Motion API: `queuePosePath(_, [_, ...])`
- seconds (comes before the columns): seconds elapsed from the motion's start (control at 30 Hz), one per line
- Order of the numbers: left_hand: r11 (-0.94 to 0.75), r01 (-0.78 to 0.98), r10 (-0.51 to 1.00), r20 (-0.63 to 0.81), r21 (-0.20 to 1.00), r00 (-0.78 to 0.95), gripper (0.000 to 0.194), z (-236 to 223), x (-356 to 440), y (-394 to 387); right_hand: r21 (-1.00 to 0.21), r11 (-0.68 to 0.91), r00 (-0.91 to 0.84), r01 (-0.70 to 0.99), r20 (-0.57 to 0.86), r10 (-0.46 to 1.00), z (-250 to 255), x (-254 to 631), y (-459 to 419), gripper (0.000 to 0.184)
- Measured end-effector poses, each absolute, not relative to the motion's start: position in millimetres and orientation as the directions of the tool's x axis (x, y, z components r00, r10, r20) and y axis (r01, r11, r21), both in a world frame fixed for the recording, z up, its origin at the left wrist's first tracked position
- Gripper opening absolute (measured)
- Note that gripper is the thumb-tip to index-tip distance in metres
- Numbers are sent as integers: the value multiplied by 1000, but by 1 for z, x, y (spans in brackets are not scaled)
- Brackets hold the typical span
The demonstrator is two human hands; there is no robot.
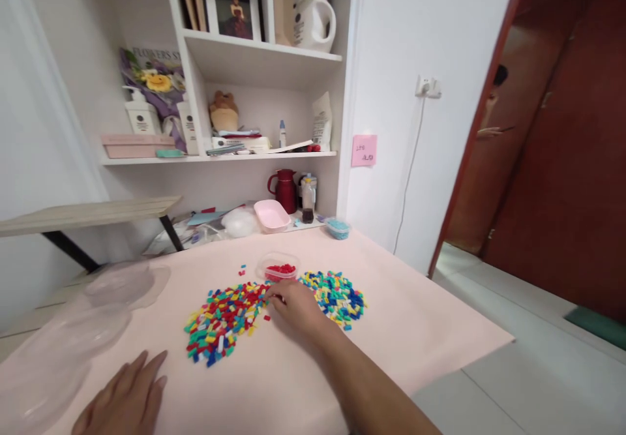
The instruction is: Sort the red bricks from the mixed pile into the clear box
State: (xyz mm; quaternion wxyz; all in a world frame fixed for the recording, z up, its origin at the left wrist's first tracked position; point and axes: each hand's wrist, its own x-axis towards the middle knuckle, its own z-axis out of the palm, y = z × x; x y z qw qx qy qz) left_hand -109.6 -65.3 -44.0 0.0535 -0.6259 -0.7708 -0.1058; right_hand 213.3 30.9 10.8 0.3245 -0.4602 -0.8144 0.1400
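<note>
A heap of small coloured bricks lies on the pink table, with a second heap to its right that shows no red. Between and behind them stands a small clear tub holding red bricks. My right hand rests at the inner edge of the left heap, fingers drawn together in a pinch on something too small to make out. My left hand lies flat on the table near the front edge, fingers stretched out, holding nothing.
Clear plastic lids or bowls sit at the left. A pink tray, a red jug and a tub of blue bricks stand at the back below white shelves. A person shows in the doorway at right.
</note>
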Motion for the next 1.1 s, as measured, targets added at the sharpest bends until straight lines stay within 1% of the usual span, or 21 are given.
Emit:
queuePosePath(0.03, [223,972,958,170,71,-232,59,-37,-102,-68,-522,544,-383,656,391,837,10,213,30,29])
queuePosePath(0.17, [295,956,952,89,-4,-293,56,-10,-76,-79,-521,523,-393,674,347,852,6,212,27,26])
queuePosePath(0.27, [307,951,950,70,-21,-305,55,-3,-67,-83,-498,520,-416,694,313,854,3,211,25,27])
queuePosePath(0.37, [309,951,948,80,-20,-307,55,-6,-67,-85,-482,525,-447,701,276,851,2,210,24,30])
queuePosePath(0.47, [304,953,948,96,-1,-303,54,-11,-69,-85,-496,517,-455,697,251,854,2,209,24,32])
queuePosePath(0.63, [294,951,941,145,99,-306,53,-16,-71,-83,-504,502,-456,703,223,862,1,211,24,34])
queuePosePath(0.73, [284,949,935,180,138,-306,53,-20,-71,-82,-499,500,-458,708,215,863,0,213,25,34])
queuePosePath(0.83, [275,949,933,192,156,-303,54,-24,-72,-82,-497,493,-458,714,200,866,0,214,25,29])
queuePosePath(0.97, [260,955,939,194,140,-284,56,-28,-72,-83,-497,458,-432,737,175,885,2,214,26,18])
queuePosePath(1.1, [257,955,937,204,148,-284,56,-29,-71,-84,-494,423,-406,759,149,902,11,222,31,13])
